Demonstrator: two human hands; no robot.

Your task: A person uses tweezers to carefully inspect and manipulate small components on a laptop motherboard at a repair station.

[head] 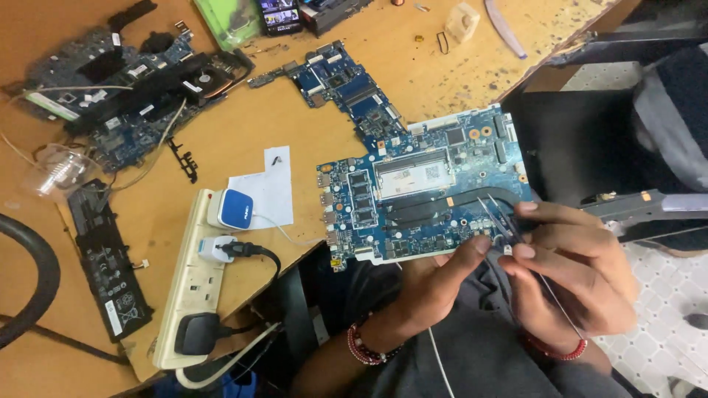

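A blue laptop motherboard with a black heat pipe lies over the near edge of a wooden table. My left hand grips its lower edge from underneath, with the thumb pressed on the board. Thin metal tweezers are pinched in my right hand, and their tips rest on the board beside the heat pipe. Both wrists wear bead bracelets.
A white power strip holding a blue-and-white charger lies left of the board. Behind it are a second blue board, dismantled laptop parts, a black battery, a phone and a black hose.
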